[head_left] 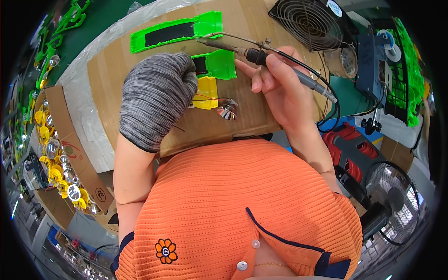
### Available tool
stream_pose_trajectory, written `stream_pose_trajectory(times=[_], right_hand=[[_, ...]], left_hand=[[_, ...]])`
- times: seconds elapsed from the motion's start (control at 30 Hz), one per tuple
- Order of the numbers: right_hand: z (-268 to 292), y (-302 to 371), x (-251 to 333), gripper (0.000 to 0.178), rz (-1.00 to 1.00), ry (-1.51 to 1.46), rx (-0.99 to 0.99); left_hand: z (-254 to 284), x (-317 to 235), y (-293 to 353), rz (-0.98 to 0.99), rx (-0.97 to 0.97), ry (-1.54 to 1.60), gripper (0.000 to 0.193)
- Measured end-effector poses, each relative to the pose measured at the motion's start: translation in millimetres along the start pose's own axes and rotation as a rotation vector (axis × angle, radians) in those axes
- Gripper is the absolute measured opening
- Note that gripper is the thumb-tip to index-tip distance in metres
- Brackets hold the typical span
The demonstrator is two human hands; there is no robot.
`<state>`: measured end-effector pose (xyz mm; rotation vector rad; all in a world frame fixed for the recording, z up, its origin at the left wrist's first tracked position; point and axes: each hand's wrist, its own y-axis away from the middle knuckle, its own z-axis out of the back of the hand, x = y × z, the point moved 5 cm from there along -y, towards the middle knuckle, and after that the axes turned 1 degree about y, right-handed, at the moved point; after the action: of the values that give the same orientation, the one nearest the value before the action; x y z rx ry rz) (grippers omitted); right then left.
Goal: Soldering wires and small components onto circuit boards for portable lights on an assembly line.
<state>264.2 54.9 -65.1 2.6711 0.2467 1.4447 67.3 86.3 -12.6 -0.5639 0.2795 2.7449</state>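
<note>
Lamp parts (55, 173): fill the box (77, 151) at your left, apparently unused.
Left hand (156, 93): your gloved fingers curl over the near green casing (222, 65), grip hidden.
Far green casing (210, 23): no lamp attached.
Yellow lamp holder (205, 87): adjoins the near casing; soldering seems unfinished.
Right hand (291, 91): your fingers hold the soldering iron (308, 80), tip near both casings.

1. gloved left hand (158, 95): marled grey-and-black stripes.
2. soldering iron (256, 56): grey handle, black collar.
3. first shell (209, 23), by far edge of cardboard (254, 122): bright green, black panel (169, 34).
4. second shell (220, 64), nearer cardboard's near edge: same green, black inset (199, 64).
5. holder (206, 87): yellow; thin wire (205, 97) red; reflector (227, 111) silver.
6. cardboard: plain brown.
7. fan (308, 24), cardboard's far right corner: black; sticker (334, 8) white and blue.
</note>
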Motion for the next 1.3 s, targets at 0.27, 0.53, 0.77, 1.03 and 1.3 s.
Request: stream_pose_trajectory(times=[0.27, 0.53, 0.77, 1.03, 1.3], right_hand=[[11, 14, -1, 0.011, 0.033, -0.080, 0.003], [20, 29, 0, 0.012, 0.086, -0.047, -0.010], [21, 32, 1, 0.011, 0.136, -0.028, -0.012], [17, 47, 5, 0.013, 0.009, 0.156, -0.102], [18, 54, 3, 0.020, 0.212, -0.010, -0.045]], left_hand=[[3, -1, 5, -0.060, -0.061, -0.041, 0.015], [29, -9, 32, -0.215, -0.227, -0.050, 0.011], [12, 18, 86, -0.275, 0.106, -0.214, 0.033], [16, 15, 97, -0.448, -0.088, -0.223, 0.032], [29, 28, 95, -0.678, -0.215, -0.221, 0.023]])
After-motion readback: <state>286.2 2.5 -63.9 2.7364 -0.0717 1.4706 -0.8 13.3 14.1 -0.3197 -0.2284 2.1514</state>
